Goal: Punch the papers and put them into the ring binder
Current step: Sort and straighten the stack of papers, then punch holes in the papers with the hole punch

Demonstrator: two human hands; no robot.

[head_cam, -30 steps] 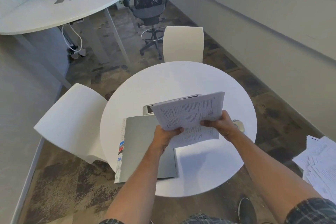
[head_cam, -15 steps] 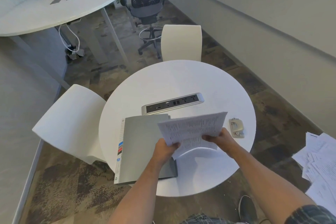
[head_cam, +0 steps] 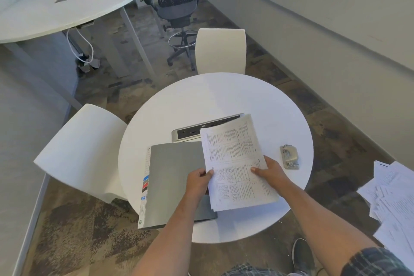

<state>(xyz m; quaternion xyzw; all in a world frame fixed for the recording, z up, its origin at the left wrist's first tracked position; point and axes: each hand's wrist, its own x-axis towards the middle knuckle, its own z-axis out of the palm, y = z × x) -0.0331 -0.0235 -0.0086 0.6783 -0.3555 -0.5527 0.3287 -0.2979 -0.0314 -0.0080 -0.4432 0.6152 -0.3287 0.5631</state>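
A stack of printed papers (head_cam: 235, 159) lies lengthwise over the round white table (head_cam: 224, 96), its left edge overlapping the closed grey ring binder (head_cam: 172, 177). My left hand (head_cam: 198, 180) pinches the stack's left edge. Along the right edge, my right hand (head_cam: 272, 169) grips the stack with the thumb on top. A small beige hole punch (head_cam: 289, 157) sits on the table to the right of the papers, untouched.
A silver power socket strip (head_cam: 190, 133) is set in the table behind the binder. White chairs stand at the far side (head_cam: 220, 51) and left (head_cam: 83, 152). Loose papers (head_cam: 394, 201) lie on the floor at right. My shoe (head_cam: 302, 255) is below the table edge.
The stack has been turned from crosswise to lengthwise and lowered toward the table. Both hands shifted along its edges; the binder and punch have not moved.
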